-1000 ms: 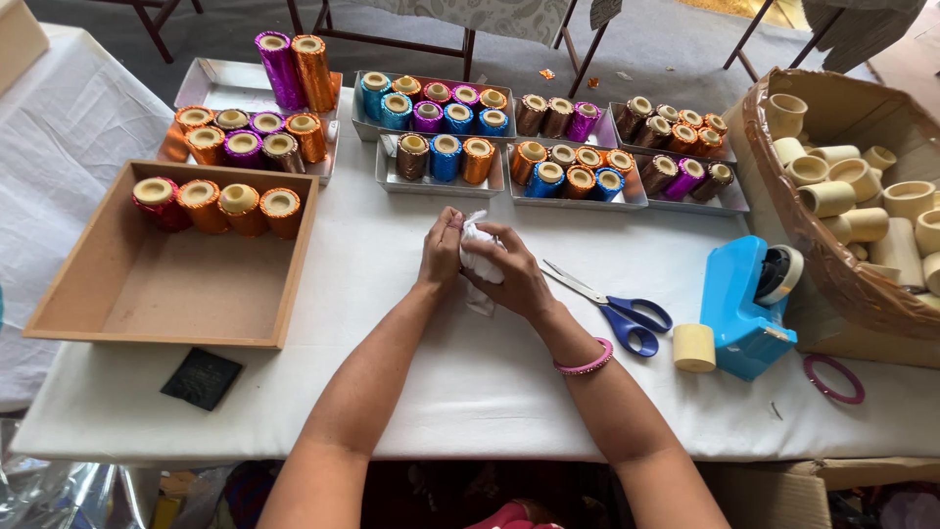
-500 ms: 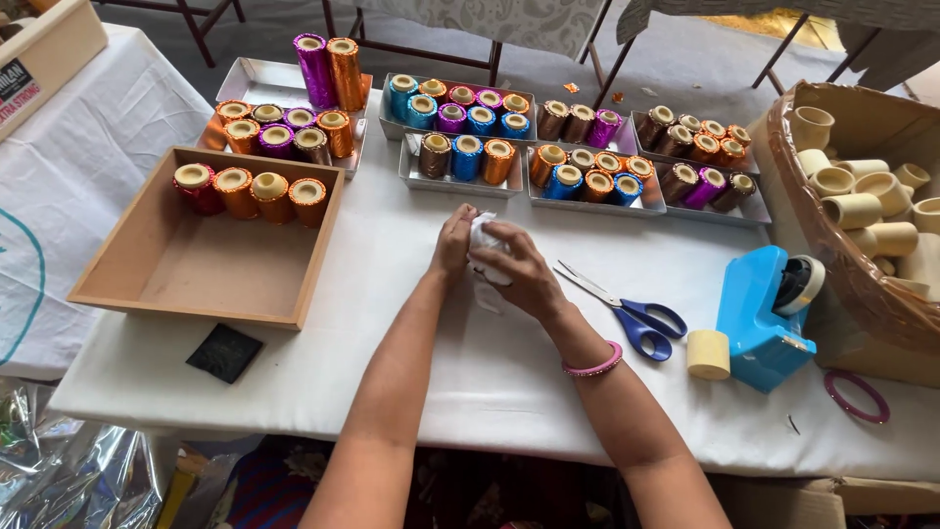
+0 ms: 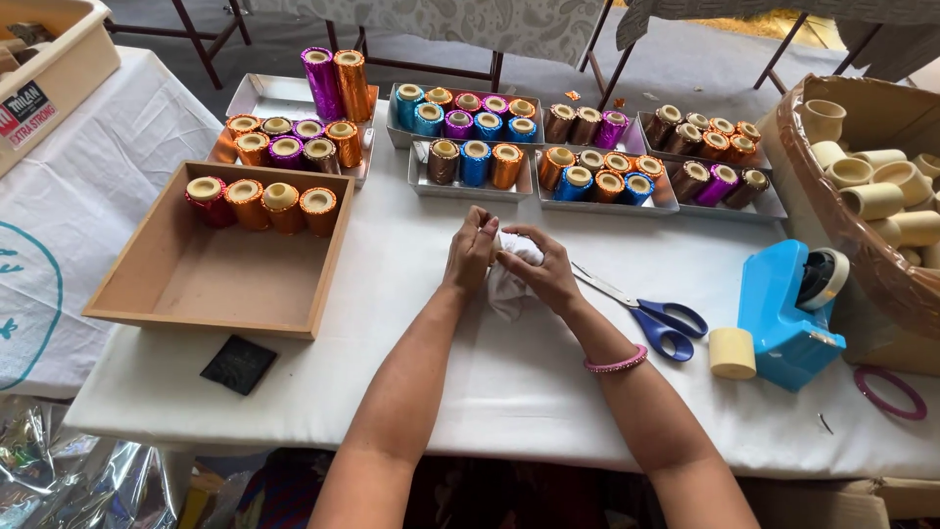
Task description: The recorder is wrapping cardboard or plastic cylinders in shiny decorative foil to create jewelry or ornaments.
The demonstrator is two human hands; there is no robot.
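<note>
Over the white tablecloth, both hands, left and right, stayed clamped together on a white crumpled piece; nothing had shifted.

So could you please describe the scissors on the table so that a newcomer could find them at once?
Start at the blue tape dispenser on the white table. Just left of it, by the right hand, lie the scissors, the only blue-handled, metal-bladed thing there.
</note>
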